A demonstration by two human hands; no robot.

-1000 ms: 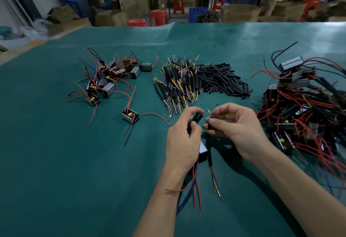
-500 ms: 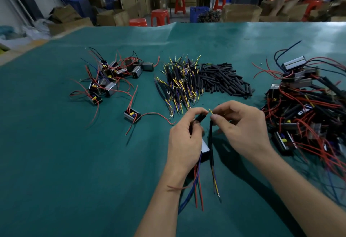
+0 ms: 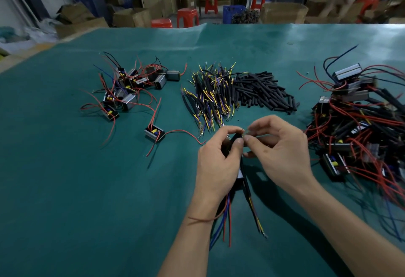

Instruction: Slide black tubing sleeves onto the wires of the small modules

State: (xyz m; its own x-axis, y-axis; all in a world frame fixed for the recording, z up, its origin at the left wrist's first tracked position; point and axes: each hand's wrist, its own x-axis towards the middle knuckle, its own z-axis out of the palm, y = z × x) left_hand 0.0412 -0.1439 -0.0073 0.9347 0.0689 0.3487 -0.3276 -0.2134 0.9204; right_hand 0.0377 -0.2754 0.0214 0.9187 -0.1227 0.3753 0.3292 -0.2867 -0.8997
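My left hand (image 3: 219, 165) grips a small module (image 3: 240, 176) and pinches a black sleeve (image 3: 234, 138) at its top. Red and blue wires (image 3: 225, 217) hang from the module below my wrist. My right hand (image 3: 280, 149) pinches the thin wire tips right at the sleeve's end, fingertip to fingertip with the left. A sleeved cable with yellow ends (image 3: 254, 211) trails down toward me. Loose black tubing sleeves (image 3: 263, 92) lie piled at the middle back.
Yellow and purple sleeved wire bundles (image 3: 210, 97) lie left of the sleeves. A group of small modules with red wires (image 3: 129, 88) is at left, one module (image 3: 154, 134) apart. A big tangle of modules (image 3: 359, 132) fills the right. Green mat (image 3: 76, 189) covers the table.
My right hand has risen from the cable's black part to the wire tips and closed in on the left fingertips. The left hand kept its hold on the module.
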